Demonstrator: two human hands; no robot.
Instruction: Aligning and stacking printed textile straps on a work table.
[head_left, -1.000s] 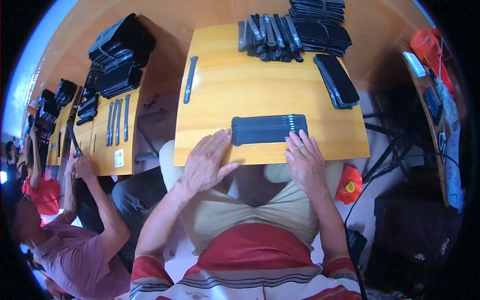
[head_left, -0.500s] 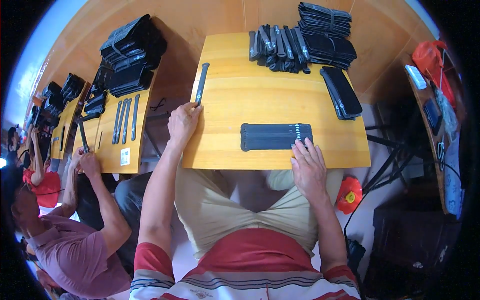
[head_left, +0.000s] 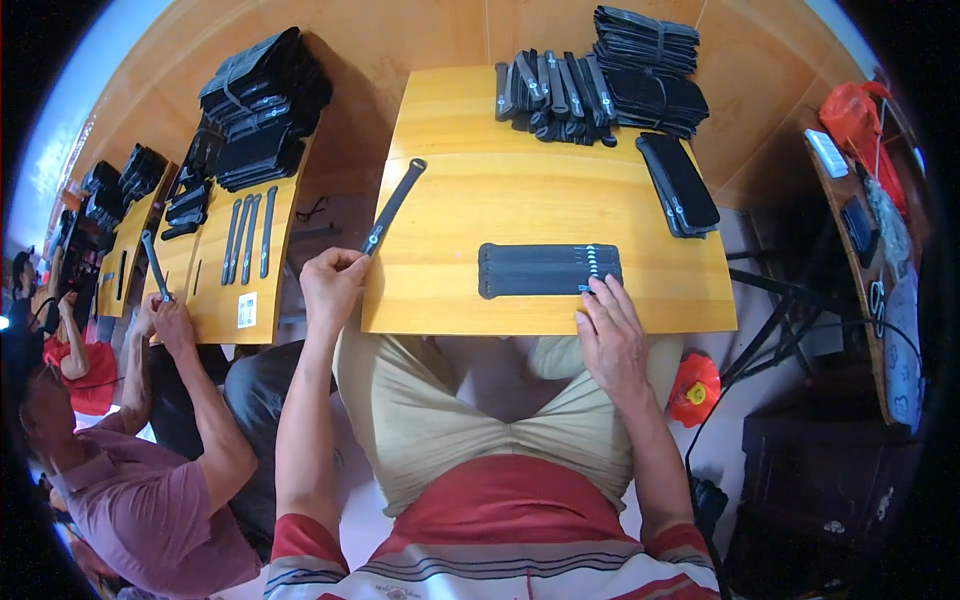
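Note:
Between the thumb and fingers of my left hand (head_left: 336, 285), at the table's left edge, is the lower end of a dark grey strap (head_left: 397, 203). Its far end, with a loop, slants up and to the right over the tabletop. In front of me several black straps (head_left: 530, 270) lie side by side in a flat row, small pale marks lined up near their right end. The outstretched fingertips of my right hand (head_left: 613, 325) rest on the near right corner of this row.
On the wooden table (head_left: 480, 190), a loose heap of straps (head_left: 553, 95), tied bundles (head_left: 650, 70) and a smaller stack (head_left: 679, 185) stand at the back and right. Left of me a co-worker (head_left: 150, 490) holds a strap (head_left: 153, 265) at another table. Right stands a side shelf (head_left: 850, 240).
My left hand has moved down and left with the strap, which now slants more. My right hand stays at the row. The co-worker's strap has tilted.

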